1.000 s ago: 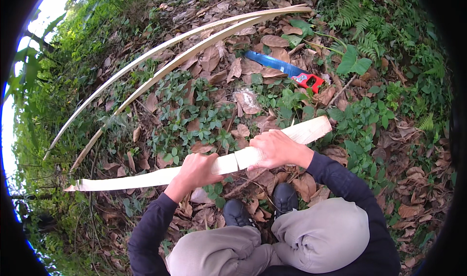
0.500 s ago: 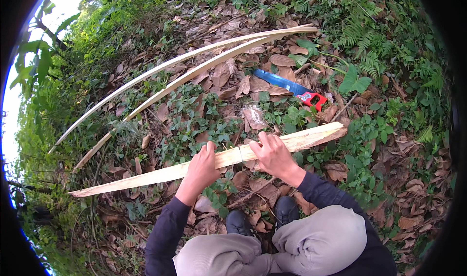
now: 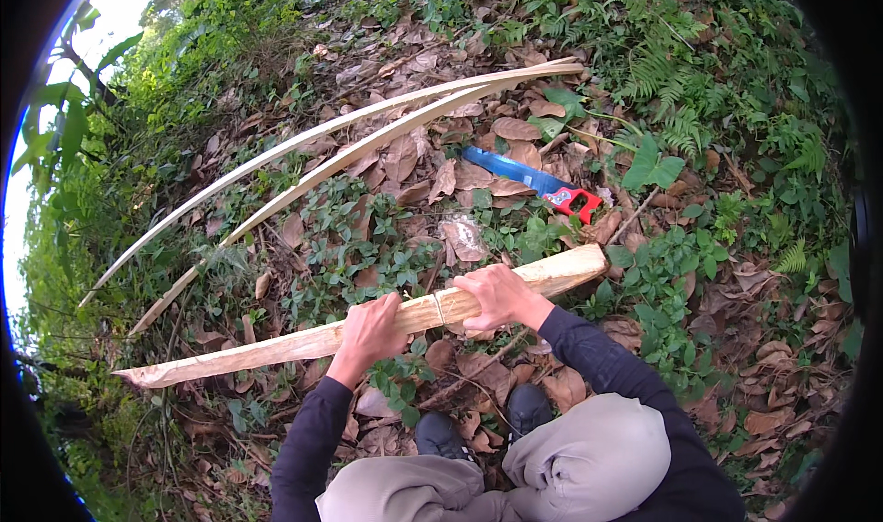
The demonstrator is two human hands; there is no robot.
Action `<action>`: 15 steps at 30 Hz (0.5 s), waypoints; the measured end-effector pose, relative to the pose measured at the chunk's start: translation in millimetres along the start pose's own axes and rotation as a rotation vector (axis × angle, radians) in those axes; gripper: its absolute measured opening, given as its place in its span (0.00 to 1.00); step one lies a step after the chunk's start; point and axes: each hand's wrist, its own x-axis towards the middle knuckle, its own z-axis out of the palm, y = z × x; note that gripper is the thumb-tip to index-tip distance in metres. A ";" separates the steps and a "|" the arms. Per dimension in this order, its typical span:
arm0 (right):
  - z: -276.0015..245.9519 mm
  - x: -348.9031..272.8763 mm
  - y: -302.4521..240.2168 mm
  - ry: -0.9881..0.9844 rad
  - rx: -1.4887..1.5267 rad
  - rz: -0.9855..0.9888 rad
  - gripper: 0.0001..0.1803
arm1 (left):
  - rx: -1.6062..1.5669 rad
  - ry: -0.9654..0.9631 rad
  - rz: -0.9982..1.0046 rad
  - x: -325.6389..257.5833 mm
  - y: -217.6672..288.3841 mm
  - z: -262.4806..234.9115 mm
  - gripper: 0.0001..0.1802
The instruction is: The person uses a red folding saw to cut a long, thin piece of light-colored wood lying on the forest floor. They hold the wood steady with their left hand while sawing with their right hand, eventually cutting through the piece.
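Observation:
Across my front lies a long pale wooden plank (image 3: 267, 354), gripped in both fists over its middle. A dark crosswise cut line shows on it between my hands. My left hand (image 3: 370, 331) is wrapped around the wood just left of that line, and my right hand (image 3: 501, 298) grips just right of it, knuckles up. Beyond the plank, a handsaw (image 3: 529, 179) with a blue blade and red handle rests on the dry leaves, apart from both hands.
Two long, thin wooden strips (image 3: 303, 186) lie on the ground farther off, meeting at their right ends. Dry leaves, low plants and ferns (image 3: 681, 99) cover the ground. My dark shoes (image 3: 441, 435) are below the plank, near a thin twig (image 3: 474, 375).
The plank's right end has come nearer me, and the plank looks slightly turned in my hands. Both hands keep their grip. The whole view has shifted a little.

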 end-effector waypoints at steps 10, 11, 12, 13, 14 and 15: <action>-83.6 -35.0 199.4 0.419 -0.430 0.671 0.09 | -0.012 -0.028 -0.024 7.3 3.1 26.0 0.18; -93.9 -47.6 221.7 0.216 -0.477 0.637 0.09 | -0.005 -0.034 -0.043 6.6 1.6 26.0 0.18; -99.6 -67.2 247.8 -0.073 -0.424 0.715 0.12 | -0.011 -0.039 -0.034 9.3 3.0 31.0 0.18; -99.5 -63.8 250.4 -0.197 -0.248 0.777 0.17 | -0.012 -0.025 -0.029 7.7 -1.9 28.9 0.18; -94.2 -60.9 249.8 -0.213 -0.295 0.779 0.20 | -0.016 -0.009 -0.023 6.5 -5.8 28.1 0.18; -87.1 -49.3 237.6 -0.228 -0.335 0.769 0.23 | -0.012 0.004 -0.029 1.6 -12.4 25.5 0.18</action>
